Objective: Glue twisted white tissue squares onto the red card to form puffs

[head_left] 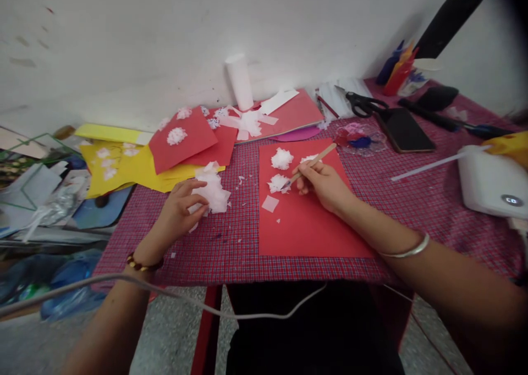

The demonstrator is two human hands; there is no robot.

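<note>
My right hand (319,182) grips a flat wooden stick (324,154). The stick's lower tip touches a white tissue-paper puff (278,184) on a red sheet (313,226). Another puff (282,158) sits above it, and a third (310,159) is partly behind the stick. A loose pale tissue square (270,203) lies just below the puffs, with a tiny scrap beside it. At the left, my left hand (183,207) has thumb and finger pinched at the edge of a pile of tissue-paper squares (214,191); its fingertips partly cover what they hold.
Behind lie a red card with puffs (185,138), yellow paper (119,169) and a white roll (240,83). Scissors (363,104), a phone (406,130), a plastic paint dish (358,139) and a white power bank (490,182) are at right. A cable (181,298) crosses the front.
</note>
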